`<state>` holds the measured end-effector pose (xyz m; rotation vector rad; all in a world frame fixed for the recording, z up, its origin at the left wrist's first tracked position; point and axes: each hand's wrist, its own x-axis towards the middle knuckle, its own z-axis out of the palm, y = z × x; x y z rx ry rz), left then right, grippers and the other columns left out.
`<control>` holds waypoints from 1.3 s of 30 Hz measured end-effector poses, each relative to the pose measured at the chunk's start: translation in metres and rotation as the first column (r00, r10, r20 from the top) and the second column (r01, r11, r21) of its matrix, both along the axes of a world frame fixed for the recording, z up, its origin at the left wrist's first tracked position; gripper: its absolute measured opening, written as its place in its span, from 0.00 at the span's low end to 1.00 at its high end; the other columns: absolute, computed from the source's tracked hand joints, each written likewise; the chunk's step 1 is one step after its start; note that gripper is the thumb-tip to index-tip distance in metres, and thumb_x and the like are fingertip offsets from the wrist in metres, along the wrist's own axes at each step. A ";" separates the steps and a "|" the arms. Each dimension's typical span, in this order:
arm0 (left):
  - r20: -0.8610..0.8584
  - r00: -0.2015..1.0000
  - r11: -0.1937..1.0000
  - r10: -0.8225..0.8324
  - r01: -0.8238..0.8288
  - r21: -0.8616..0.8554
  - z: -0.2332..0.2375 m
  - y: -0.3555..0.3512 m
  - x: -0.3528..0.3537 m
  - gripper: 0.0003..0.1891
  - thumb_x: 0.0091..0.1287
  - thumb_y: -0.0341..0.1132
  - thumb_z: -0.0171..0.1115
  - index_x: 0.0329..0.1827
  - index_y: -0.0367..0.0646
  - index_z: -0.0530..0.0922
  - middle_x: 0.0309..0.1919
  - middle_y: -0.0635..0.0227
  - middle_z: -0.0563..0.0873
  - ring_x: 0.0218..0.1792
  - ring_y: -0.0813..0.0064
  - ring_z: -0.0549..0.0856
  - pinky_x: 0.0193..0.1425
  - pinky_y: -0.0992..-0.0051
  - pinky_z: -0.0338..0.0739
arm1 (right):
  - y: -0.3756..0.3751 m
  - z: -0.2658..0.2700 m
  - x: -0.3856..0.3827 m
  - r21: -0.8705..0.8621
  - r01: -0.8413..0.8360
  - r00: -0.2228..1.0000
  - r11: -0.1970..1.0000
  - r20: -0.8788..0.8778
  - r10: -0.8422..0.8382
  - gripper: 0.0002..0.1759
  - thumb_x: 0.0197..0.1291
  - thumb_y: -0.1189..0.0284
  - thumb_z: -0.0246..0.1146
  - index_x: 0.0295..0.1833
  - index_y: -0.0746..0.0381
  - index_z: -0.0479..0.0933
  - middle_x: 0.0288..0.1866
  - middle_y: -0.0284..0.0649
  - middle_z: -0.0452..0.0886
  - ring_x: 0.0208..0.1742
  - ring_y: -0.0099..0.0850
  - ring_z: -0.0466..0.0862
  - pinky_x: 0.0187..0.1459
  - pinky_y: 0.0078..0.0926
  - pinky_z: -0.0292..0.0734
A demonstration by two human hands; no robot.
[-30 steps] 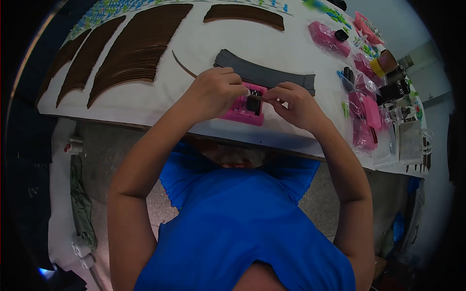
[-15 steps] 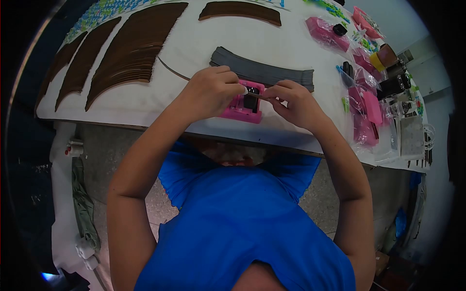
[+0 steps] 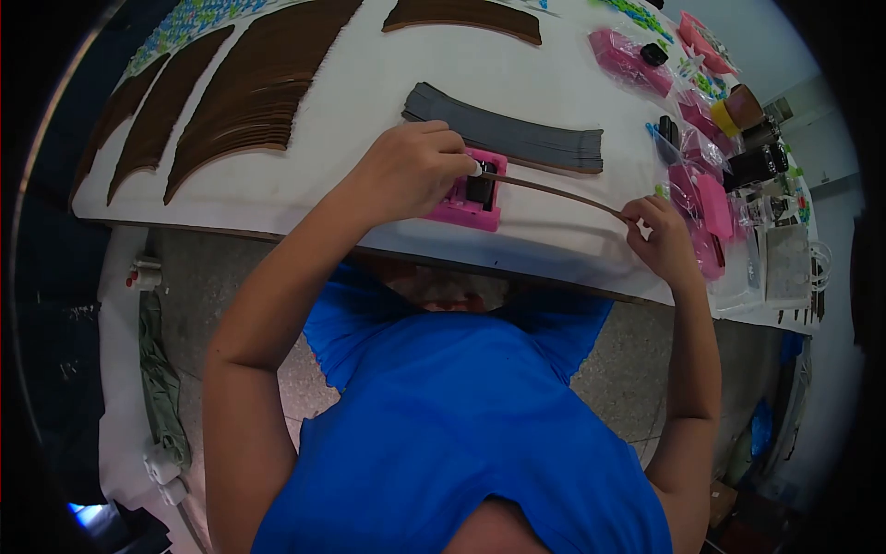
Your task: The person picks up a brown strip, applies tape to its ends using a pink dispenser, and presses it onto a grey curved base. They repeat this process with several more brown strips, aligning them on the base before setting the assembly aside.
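Note:
A thin brown strip [image 3: 563, 191] stretches between my two hands over the front of the table. My right hand [image 3: 663, 238] is closed, pinching the strip's right end. My left hand [image 3: 420, 171] pinches a small white piece [image 3: 477, 169] around the strip's other end; I cannot make out what the white piece is. Just under the left fingers sits a pink tray [image 3: 475, 219] with a black part [image 3: 480, 191] in it, partly hidden by that hand. Behind it lies a fanned stack of grey strips [image 3: 517, 135].
Stacks of brown curved strips [image 3: 245, 92] lie at the left, and another brown stack [image 3: 461, 18] at the back. Plastic-wrapped pink boxes [image 3: 632, 60], dark jars [image 3: 757, 164] and a pink bowl [image 3: 706, 42] crowd the right side. The table edge [image 3: 554, 282] runs close before me.
My right hand has moved right, away from my left hand, with the strip's end in it. More strip now shows between the hands, and the length left of my left hand is gone from sight.

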<state>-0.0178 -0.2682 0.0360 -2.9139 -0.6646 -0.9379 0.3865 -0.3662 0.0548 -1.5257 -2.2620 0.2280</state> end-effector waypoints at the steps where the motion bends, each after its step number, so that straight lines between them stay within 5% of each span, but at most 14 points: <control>1: -0.002 1.000 1.000 -0.006 0.006 -0.001 0.000 0.000 0.001 0.13 0.55 0.22 0.72 0.43 0.44 0.89 0.36 0.65 0.87 0.40 0.64 0.86 0.43 0.64 0.84 | -0.003 0.001 0.005 0.009 0.019 1.000 1.000 0.016 -0.020 0.10 0.55 0.84 0.69 0.42 0.63 0.83 0.39 0.40 0.86 0.43 0.40 0.86 0.43 0.37 0.83; 16: -0.052 0.999 0.999 0.002 0.000 0.032 0.005 0.002 0.009 0.09 0.57 0.27 0.74 0.40 0.50 0.90 0.32 0.69 0.84 0.39 0.65 0.86 0.40 0.64 0.83 | -0.006 0.006 0.019 0.087 0.031 0.999 0.996 0.032 -0.034 0.11 0.52 0.85 0.68 0.42 0.64 0.81 0.38 0.42 0.84 0.44 0.41 0.85 0.46 0.37 0.81; 22: -0.010 0.999 0.999 -0.036 0.036 -0.009 0.003 0.001 0.024 0.08 0.59 0.24 0.72 0.42 0.44 0.89 0.32 0.67 0.87 0.38 0.64 0.85 0.41 0.65 0.83 | -0.002 0.049 0.034 0.197 0.081 0.992 0.977 0.074 -0.097 0.11 0.53 0.86 0.65 0.43 0.65 0.80 0.40 0.43 0.83 0.43 0.41 0.84 0.46 0.36 0.80; 27: 0.175 0.984 0.974 0.015 0.025 -0.223 0.001 -0.003 0.040 0.11 0.62 0.22 0.73 0.46 0.43 0.85 0.32 0.66 0.87 0.38 0.65 0.85 0.41 0.66 0.82 | 0.013 0.113 0.024 0.383 0.024 0.992 0.923 0.108 -0.071 0.12 0.57 0.85 0.65 0.47 0.65 0.80 0.42 0.42 0.82 0.43 0.34 0.83 0.48 0.32 0.79; 30: 0.205 0.978 0.953 0.032 0.032 -0.303 0.001 -0.004 0.051 0.13 0.62 0.22 0.73 0.48 0.43 0.82 0.33 0.67 0.87 0.39 0.66 0.85 0.41 0.67 0.83 | 0.029 0.143 0.012 0.419 0.070 0.998 0.905 -0.032 -0.062 0.13 0.60 0.85 0.65 0.50 0.65 0.80 0.42 0.39 0.80 0.43 0.27 0.80 0.49 0.27 0.78; 34: 0.214 0.976 0.900 0.025 0.071 -0.430 0.009 -0.005 0.054 0.12 0.66 0.24 0.73 0.49 0.42 0.81 0.34 0.69 0.88 0.42 0.70 0.87 0.43 0.70 0.83 | 0.057 0.165 0.018 0.501 -0.007 0.995 0.865 0.088 -0.043 0.11 0.64 0.82 0.62 0.51 0.64 0.78 0.43 0.34 0.77 0.42 0.23 0.77 0.48 0.22 0.76; 36: 0.423 0.904 0.364 0.053 0.378 -0.852 0.017 0.001 0.045 0.08 0.69 0.24 0.69 0.49 0.42 0.82 0.33 0.70 0.90 0.44 0.75 0.88 0.46 0.72 0.84 | 0.066 0.169 0.036 0.478 0.001 0.995 0.878 0.088 -0.049 0.10 0.65 0.81 0.62 0.52 0.64 0.78 0.43 0.32 0.76 0.42 0.23 0.77 0.47 0.22 0.75; 37: 0.425 0.904 0.378 0.054 0.376 -0.846 0.021 0.004 0.038 0.08 0.69 0.24 0.69 0.49 0.42 0.82 0.33 0.70 0.90 0.44 0.75 0.88 0.46 0.72 0.84 | 0.072 0.164 0.051 0.263 0.060 0.993 0.963 -0.112 -0.031 0.09 0.65 0.80 0.60 0.50 0.63 0.77 0.41 0.30 0.75 0.41 0.21 0.76 0.46 0.22 0.74; 38: 0.508 0.858 0.227 0.070 0.482 -0.846 0.025 0.008 0.029 0.08 0.70 0.24 0.68 0.49 0.42 0.82 0.36 0.69 0.90 0.45 0.77 0.88 0.48 0.73 0.83 | 0.077 0.159 0.056 0.029 0.065 0.951 0.997 -0.305 -0.053 0.08 0.64 0.78 0.59 0.48 0.62 0.76 0.40 0.28 0.73 0.41 0.20 0.74 0.46 0.22 0.72; 39: 0.582 0.807 0.074 0.100 0.577 -0.813 0.030 0.010 0.021 0.07 0.70 0.23 0.67 0.48 0.41 0.82 0.39 0.69 0.90 0.46 0.78 0.88 0.51 0.75 0.83 | 0.079 0.153 0.060 0.045 0.054 0.951 0.997 -0.306 -0.038 0.08 0.64 0.78 0.59 0.48 0.62 0.76 0.40 0.28 0.73 0.41 0.20 0.74 0.46 0.22 0.72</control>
